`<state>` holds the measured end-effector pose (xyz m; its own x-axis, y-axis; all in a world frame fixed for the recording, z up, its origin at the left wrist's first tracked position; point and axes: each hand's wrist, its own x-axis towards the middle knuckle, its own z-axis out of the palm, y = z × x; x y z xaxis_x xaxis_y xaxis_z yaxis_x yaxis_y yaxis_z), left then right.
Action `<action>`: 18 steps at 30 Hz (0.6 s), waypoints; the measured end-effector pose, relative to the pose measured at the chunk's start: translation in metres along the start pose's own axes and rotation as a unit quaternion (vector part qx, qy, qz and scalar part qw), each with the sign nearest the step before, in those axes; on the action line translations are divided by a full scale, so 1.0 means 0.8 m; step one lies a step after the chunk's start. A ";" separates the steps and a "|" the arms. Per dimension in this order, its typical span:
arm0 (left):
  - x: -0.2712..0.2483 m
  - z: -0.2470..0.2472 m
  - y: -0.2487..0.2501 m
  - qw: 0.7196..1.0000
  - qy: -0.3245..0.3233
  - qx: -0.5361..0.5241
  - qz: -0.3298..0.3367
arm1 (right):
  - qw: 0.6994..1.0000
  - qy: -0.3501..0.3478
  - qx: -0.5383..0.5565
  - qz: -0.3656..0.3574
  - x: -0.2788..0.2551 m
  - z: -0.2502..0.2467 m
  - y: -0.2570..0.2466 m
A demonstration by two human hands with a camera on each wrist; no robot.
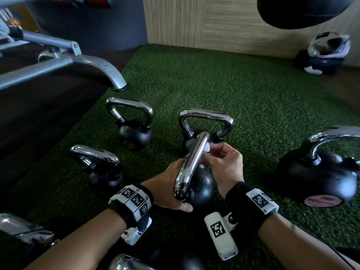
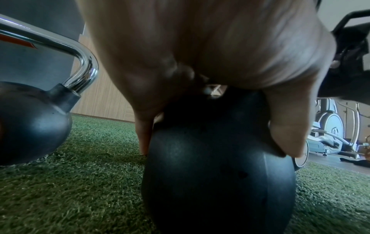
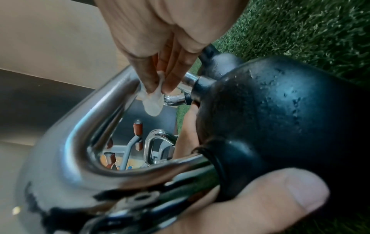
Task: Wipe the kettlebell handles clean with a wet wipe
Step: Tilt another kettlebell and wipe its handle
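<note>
A black kettlebell (image 1: 201, 189) lies tilted on the green turf, its chrome handle (image 1: 191, 164) pointing up and away from me. My left hand (image 1: 175, 193) grips it where handle meets ball; the left thumb (image 3: 260, 204) lies across the ball (image 3: 280, 118). My right hand (image 1: 209, 152) pinches a small white wet wipe (image 1: 206, 148) against the inner side of the handle's upper end. In the right wrist view the wipe (image 3: 153, 101) hangs from my fingertips beside the chrome bar (image 3: 84, 137). The left wrist view shows my palm over the ball (image 2: 218, 174).
Other chrome-handled kettlebells stand around: one behind (image 1: 206, 121), two at left (image 1: 134, 133) (image 1: 105, 172), a large one at right (image 1: 319, 172). A grey bench frame (image 1: 78, 61) is at far left, a bag (image 1: 323, 53) by the wooden wall, a black punch bag (image 1: 303, 10) overhead.
</note>
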<state>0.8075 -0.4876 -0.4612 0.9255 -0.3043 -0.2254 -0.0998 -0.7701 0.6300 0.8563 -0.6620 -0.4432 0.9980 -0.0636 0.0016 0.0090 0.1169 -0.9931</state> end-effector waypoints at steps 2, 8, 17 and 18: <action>0.000 -0.002 0.000 1.000 -0.003 -0.009 -0.004 | 0.998 0.023 -0.059 -0.021 0.005 0.000 0.003; -0.002 -0.004 0.009 0.999 -0.013 0.038 -0.007 | 0.982 0.083 -0.171 -0.021 0.034 0.003 0.008; -0.005 -0.006 0.017 0.999 -0.014 0.049 -0.007 | 0.956 0.048 -0.289 -0.008 0.038 0.012 0.007; -0.006 -0.007 0.019 0.998 -0.019 0.055 -0.008 | 0.950 0.031 -0.312 0.007 0.038 0.013 0.007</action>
<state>0.8039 -0.4950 -0.4466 0.9127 -0.3113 -0.2647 -0.1267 -0.8314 0.5411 0.8876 -0.6532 -0.4478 0.9920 -0.1260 -0.0004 -0.0625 -0.4897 -0.8696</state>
